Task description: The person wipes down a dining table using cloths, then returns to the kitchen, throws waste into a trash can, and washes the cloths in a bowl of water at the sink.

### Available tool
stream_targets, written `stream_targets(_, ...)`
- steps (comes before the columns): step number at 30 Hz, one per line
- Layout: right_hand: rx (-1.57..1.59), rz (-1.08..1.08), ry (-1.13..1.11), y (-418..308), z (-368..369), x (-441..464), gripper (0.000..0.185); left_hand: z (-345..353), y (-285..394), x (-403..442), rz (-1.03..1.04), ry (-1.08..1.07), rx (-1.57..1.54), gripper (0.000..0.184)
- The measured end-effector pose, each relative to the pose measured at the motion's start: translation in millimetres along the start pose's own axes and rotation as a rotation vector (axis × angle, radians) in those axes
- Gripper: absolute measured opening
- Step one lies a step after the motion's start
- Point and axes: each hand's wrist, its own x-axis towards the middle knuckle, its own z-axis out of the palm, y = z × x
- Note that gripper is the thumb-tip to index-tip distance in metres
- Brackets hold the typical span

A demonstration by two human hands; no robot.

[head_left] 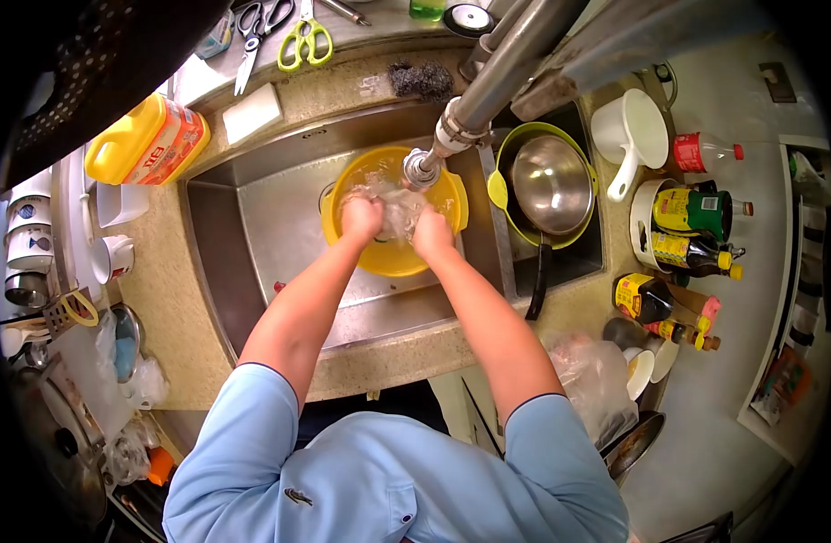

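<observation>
Left hand (362, 217) and right hand (432, 233) both gripping whitish, see-through stuff (399, 213), exact material unclear. It's in yellow basin (393, 262) under tap (422, 170), likely so basin catches water; two-sided hold probably steadies it.

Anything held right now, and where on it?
Apparently a pale crumpled item, gripped at opposite sides by the left hand and right hand, inside the yellow basin. Exact finger placement can't be told.

bright indoor scene, light apparently from above, glare on steel sink (280, 208), fisheye distortion, black vignette at edges/corners, L + R edges soft, water area slightly blurred, soft shadows in sink
</observation>
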Motion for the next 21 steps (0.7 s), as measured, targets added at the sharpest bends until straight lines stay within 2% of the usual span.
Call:
stream_targets(1, 0.002, -0.007, 0.004, -5, -3, 4, 0.033, 2, -13, 8, 0.003, 0.008, 0.000, 0.026)
stream_targets(3, 0.175, 0.109, 0.027, -10, -12, 7, 0.027, 10, -35, 12, 0.177, -0.073, 0.362, 0.023)
stream_targets(4, 0.170, 0.105, 0.028, -8, -2, 16, 0.027, -4, -19, 1, 0.222, -0.179, 0.270, 0.020)
stream_targets(5, 0.120, 0.067, 0.054, -10, 11, 25, 0.025, -5, -18, 5, 0.225, -0.175, 0.269, 0.020)
stream_targets(7, 0.075, 0.057, 0.074, -10, 11, 13, 0.023, -12, -17, 0, 0.098, -0.069, 0.198, 0.018)
stream_targets(8, 0.047, 0.074, -0.059, -5, 2, 17, 0.024, -11, -13, 4, 0.101, -0.062, 0.184, 0.018)
stream_targets(9, 0.023, 0.097, -0.196, -2, -9, 15, 0.024, -25, 2, -3, 0.118, -0.087, 0.047, 0.017)
stream_targets(10, 0.092, 0.082, -0.001, 3, -11, 13, 0.024, -35, 14, -9, 0.141, -0.115, -0.083, 0.018)
stream_targets(11, 0.096, 0.082, 0.010, 9, -17, 14, 0.024, -45, 19, -12, 0.153, -0.114, -0.083, 0.018)
stream_targets(13, 0.360, 0.077, -0.191, -12, -71, -21, 0.022, -66, 19, -17, 0.274, -0.233, -0.548, 0.018)
stream_targets(14, 0.338, 0.106, -0.237, -15, -87, -30, 0.020, -76, 24, -22, 0.384, -0.257, -0.574, 0.018)
stream_targets(15, 0.343, 0.103, -0.230, -15, -88, -34, 0.020, -93, 38, -36, 0.393, -0.257, -0.570, 0.018)
stream_targets(17, -0.097, -0.124, 0.118, -12, -89, -39, 0.018, -121, 68, -67, 0.282, -0.472, -0.633, 0.022)
stream_targets(18, -0.058, -0.057, 0.023, -28, -102, -50, 0.018, -116, 64, -63, 0.367, -0.451, -0.638, 0.024)
stream_targets(19, -0.055, -0.060, 0.027, -25, -90, -45, 0.018, -108, 56, -54, 0.372, -0.448, -0.635, 0.024)
stream_targets(21, 0.135, -0.367, 0.205, -12, -58, -37, 0.025, -90, 39, -38, 0.332, -0.419, -0.518, 0.021)
